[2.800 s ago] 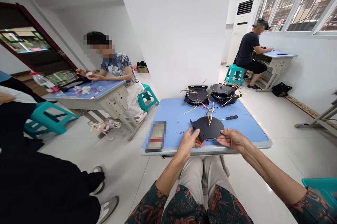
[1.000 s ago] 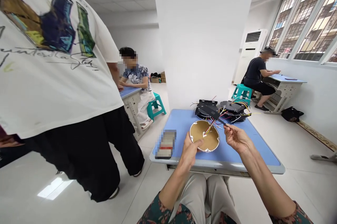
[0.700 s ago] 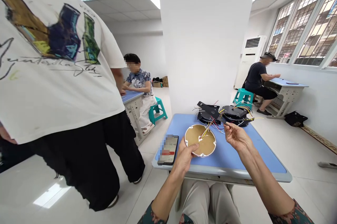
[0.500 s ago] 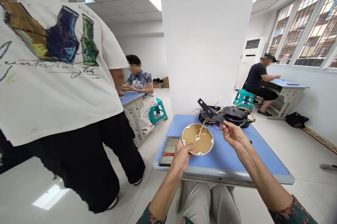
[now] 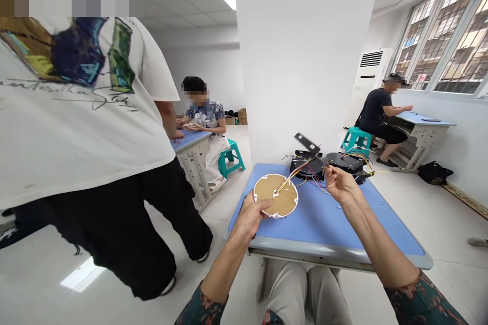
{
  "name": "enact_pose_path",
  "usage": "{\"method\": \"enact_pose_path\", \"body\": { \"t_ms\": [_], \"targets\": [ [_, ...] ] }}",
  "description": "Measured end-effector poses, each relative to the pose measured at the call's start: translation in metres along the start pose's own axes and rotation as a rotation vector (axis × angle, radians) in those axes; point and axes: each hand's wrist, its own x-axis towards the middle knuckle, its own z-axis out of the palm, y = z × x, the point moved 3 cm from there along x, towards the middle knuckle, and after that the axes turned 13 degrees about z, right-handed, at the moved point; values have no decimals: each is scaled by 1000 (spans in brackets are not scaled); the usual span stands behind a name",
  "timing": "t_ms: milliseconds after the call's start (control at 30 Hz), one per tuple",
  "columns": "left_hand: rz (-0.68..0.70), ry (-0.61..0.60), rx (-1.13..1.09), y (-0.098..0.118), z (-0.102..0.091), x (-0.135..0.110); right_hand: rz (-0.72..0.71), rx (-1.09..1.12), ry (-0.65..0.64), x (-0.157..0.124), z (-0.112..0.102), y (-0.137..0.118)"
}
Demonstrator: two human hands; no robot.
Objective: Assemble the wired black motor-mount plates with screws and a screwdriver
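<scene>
My left hand (image 5: 249,216) grips the near rim of a round tan disc with a white edge (image 5: 275,196), holding it over the left part of the blue table (image 5: 324,223). Coloured wires (image 5: 293,175) run from the disc's centre up to a black plate (image 5: 307,144) lifted above the table. My right hand (image 5: 340,186) is closed in a pinch on the black plate's edge, near the wires. Behind them sit two stacks of black round units with wires (image 5: 331,164).
A person in a white printed shirt and black trousers (image 5: 84,152) stands close on my left. Another person sits at a blue desk (image 5: 190,138) on a teal stool (image 5: 231,155). A third sits at a desk by the windows (image 5: 423,126). A white pillar (image 5: 301,55) rises behind the table.
The black plate has come off the disc and risen higher in my right hand, exposing the tan face. My left hand moved the disc leftward. A standing person came in at the left.
</scene>
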Motion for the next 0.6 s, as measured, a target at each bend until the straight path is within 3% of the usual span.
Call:
{"method": "enact_pose_path", "body": {
  "t_ms": [200, 400, 500, 600],
  "targets": [
    [-60, 116, -57, 14, -26, 27, -97, 149, 37, -2, 5, -26],
    [7, 302, -198, 37, -55, 109, -105, 42, 61, 6, -2, -4],
    [-5, 355, -145, 21, -59, 150, -57, -19, 40, 19, -7, 14],
    [-40, 298, -74, -10, -58, 179, -23, -82, 2, 32, -12, 32]
  ]
}}
